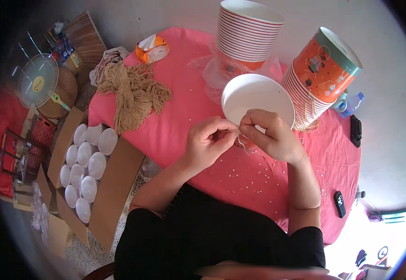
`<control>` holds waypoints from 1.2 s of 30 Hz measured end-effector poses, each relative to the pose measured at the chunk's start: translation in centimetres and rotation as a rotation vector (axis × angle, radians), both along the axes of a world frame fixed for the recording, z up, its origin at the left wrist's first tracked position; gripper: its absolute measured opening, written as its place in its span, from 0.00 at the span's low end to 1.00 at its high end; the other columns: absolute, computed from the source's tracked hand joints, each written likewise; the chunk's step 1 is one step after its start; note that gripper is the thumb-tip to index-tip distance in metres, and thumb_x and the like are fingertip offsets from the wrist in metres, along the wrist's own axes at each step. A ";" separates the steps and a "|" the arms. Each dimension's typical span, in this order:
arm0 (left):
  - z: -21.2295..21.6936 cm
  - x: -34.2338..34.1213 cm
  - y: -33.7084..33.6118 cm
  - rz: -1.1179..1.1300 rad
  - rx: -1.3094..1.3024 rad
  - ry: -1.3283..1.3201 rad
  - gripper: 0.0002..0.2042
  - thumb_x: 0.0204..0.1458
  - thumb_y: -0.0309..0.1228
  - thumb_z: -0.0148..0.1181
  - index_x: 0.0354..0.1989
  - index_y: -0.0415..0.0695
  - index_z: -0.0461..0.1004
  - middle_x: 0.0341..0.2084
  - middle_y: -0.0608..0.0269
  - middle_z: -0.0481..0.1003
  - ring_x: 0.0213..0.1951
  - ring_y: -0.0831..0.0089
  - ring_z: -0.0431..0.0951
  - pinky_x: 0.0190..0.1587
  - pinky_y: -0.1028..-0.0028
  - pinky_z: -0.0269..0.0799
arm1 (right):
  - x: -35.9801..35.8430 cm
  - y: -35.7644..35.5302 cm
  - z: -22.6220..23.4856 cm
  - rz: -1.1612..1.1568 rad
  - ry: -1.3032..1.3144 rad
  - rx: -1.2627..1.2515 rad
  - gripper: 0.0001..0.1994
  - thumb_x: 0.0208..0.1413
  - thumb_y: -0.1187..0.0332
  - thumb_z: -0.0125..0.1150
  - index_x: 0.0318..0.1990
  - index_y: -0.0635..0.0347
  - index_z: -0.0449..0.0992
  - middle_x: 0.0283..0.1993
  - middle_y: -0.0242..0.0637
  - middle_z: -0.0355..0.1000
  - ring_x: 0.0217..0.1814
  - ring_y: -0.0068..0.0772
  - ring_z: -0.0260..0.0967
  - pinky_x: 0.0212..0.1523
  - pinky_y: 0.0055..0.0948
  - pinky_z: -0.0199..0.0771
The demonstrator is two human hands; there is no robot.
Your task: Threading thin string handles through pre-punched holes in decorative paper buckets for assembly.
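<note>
My left hand (207, 141) and my right hand (272, 134) meet above the pink tablecloth, fingertips pinched together. Between them runs a thin beige string (243, 143), with a loose end dangling below the fingers. Just behind my hands is an open paper bucket (245, 86), white inside; its lower part is mostly hidden by my hands. Whether the string passes through the bucket's wall cannot be made out. A heap of tan strings (133, 93) lies at the table's far left.
Stacked paper buckets (250, 35) rise at the back, beside a tilted orange stack (322, 65) on the right. White bits (259, 190) dot the cloth. A remote (339, 204) lies near the right edge. Left of the table, a cardboard box (114, 186) holds translucent cups.
</note>
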State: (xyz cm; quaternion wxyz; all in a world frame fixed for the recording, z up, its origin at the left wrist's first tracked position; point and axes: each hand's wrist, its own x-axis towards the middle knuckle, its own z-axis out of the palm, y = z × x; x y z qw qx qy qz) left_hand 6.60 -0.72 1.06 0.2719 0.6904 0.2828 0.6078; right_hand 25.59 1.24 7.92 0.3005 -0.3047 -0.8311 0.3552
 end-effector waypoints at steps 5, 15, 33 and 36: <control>-0.2 -0.2 -0.4 -0.119 -0.268 -0.115 0.04 0.53 0.22 0.61 0.36 0.38 0.74 0.25 0.72 0.73 0.25 0.87 0.68 0.26 0.83 0.63 | -0.1 0.0 -0.1 -0.025 0.034 -0.162 0.06 0.56 0.72 0.58 0.29 0.64 0.74 0.25 0.39 0.72 0.26 0.31 0.69 0.29 0.31 0.67; 0.8 -0.5 0.2 -0.421 -0.792 -0.545 0.00 0.56 0.24 0.54 0.34 0.43 0.70 0.21 0.73 0.67 0.19 0.88 0.60 0.21 0.84 0.54 | -1.5 -0.1 -0.7 -0.061 0.126 0.564 0.10 0.41 0.76 0.68 0.33 0.57 0.75 0.29 0.37 0.74 0.33 0.43 0.73 0.38 0.39 0.69; 0.3 -0.4 -0.4 -0.321 -0.463 -0.383 0.05 0.57 0.22 0.58 0.41 0.37 0.75 0.29 0.67 0.76 0.27 0.86 0.72 0.27 0.84 0.67 | -1.2 0.0 -1.0 -0.127 0.161 0.505 0.09 0.40 0.78 0.67 0.31 0.60 0.75 0.27 0.37 0.73 0.29 0.42 0.72 0.33 0.37 0.69; 0.5 -0.2 -0.4 -0.185 -0.395 -0.285 0.06 0.56 0.21 0.60 0.41 0.40 0.75 0.27 0.73 0.73 0.27 0.88 0.68 0.27 0.86 0.62 | -1.0 0.0 -0.9 -0.148 0.096 0.576 0.09 0.40 0.78 0.67 0.30 0.60 0.73 0.25 0.38 0.72 0.28 0.43 0.71 0.32 0.38 0.69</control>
